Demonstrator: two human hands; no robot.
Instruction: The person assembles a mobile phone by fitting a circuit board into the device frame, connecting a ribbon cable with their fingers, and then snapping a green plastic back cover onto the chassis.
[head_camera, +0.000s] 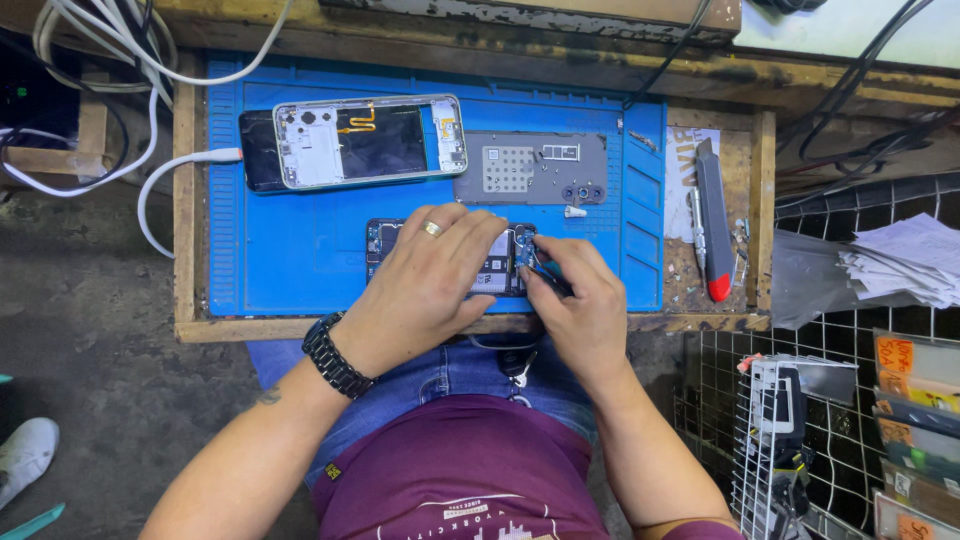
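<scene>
Our left hand (425, 285) flatly pins the opened dark phone (500, 268), fragile inside, while our right hand (585, 305) pinches slim dark tweezers (545, 272).

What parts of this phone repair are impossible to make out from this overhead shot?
- Opened phone, head view: its middle is covered by the left hand.
- Thin dark tool: the right hand hides its handle, and its tip is too small to identify.
- Utility knife: its blade cannot be seen.
- White cable: its far end runs off the top edge.
</scene>
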